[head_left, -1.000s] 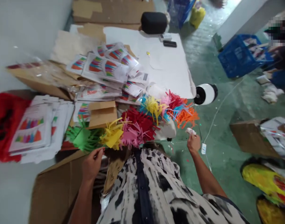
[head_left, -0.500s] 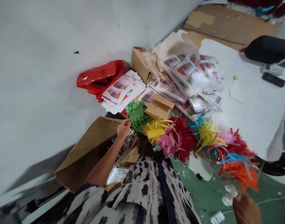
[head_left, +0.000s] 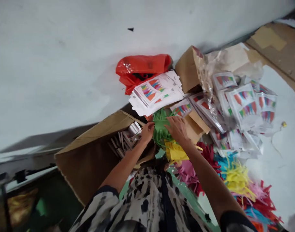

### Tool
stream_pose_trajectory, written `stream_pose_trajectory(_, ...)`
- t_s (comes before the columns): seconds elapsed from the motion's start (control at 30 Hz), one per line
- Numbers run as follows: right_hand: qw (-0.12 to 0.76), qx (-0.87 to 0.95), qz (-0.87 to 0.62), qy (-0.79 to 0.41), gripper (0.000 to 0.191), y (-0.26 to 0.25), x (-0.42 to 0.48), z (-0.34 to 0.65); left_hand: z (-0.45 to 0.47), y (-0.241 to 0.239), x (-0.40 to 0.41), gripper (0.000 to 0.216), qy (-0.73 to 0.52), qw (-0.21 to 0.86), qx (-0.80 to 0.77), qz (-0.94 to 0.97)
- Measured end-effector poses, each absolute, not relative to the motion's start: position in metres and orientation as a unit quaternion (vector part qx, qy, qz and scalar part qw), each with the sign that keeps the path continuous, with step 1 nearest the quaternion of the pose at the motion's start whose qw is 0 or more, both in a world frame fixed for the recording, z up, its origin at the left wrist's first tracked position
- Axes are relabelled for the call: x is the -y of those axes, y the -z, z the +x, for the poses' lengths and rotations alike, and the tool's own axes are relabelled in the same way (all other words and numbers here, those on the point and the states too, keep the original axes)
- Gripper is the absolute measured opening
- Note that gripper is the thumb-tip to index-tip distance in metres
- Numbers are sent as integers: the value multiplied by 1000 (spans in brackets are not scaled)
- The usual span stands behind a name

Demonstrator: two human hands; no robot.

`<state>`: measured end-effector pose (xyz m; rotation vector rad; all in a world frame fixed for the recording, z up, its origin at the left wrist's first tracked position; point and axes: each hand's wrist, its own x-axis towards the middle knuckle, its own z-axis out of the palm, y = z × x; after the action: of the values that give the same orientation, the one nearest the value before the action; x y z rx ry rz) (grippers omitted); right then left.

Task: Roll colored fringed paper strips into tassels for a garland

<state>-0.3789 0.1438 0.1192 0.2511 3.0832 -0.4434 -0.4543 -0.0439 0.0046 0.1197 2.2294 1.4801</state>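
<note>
Green fringed paper (head_left: 160,126), the end piece of a tassel garland, lies between my two hands. My left hand (head_left: 147,131) pinches its left edge. Fingers of my right hand (head_left: 178,129) close on its right side from above, their tips partly hidden in the fringe. Yellow fringe (head_left: 175,150) hangs just below, partly behind my right forearm. Beyond that forearm the garland runs down to the right through pink fringe (head_left: 186,170), red, blue, more yellow fringe (head_left: 239,177) and orange. A folded brown paper piece (head_left: 195,125) lies beside my right hand.
An open cardboard box (head_left: 89,151) with packed items stands at left. Printed cards (head_left: 159,90) and a red plastic bag (head_left: 142,64) lie by the wall. Several clear-wrapped packs (head_left: 245,106) pile up on the white table (head_left: 282,141), near a brown carton (head_left: 188,71).
My right hand has left the garland's orange end at lower right and come to the green fringe. My left hand stays at the green piece. The view has turned to the left.
</note>
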Motion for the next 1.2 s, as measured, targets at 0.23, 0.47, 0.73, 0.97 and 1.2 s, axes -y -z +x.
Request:
stream_pose_trajectory(0.23,94,-984,25,147,10,-78,-150,-426,-447,-6,51,19,-609,255,-751,20)
stream_pose_trajectory(0.47,68,-980,-29,186,10,-94,-163,-400,-446,-20,57,13,-631,251,-733,32)
stream_pose_trajectory(0.73,-8,-967,-10,255,13,-91,-162,-377,-432,-34,57,16,-611,231,-754,64)
stream_pose_trajectory(0.97,-72,-946,40,315,14,-90,-153,-365,-431,-42,49,14,-598,189,-772,100)
stream_pose_trajectory(1.2,-104,-934,66,335,15,-100,-149,-357,-434,-50,48,9,-597,130,-780,132)
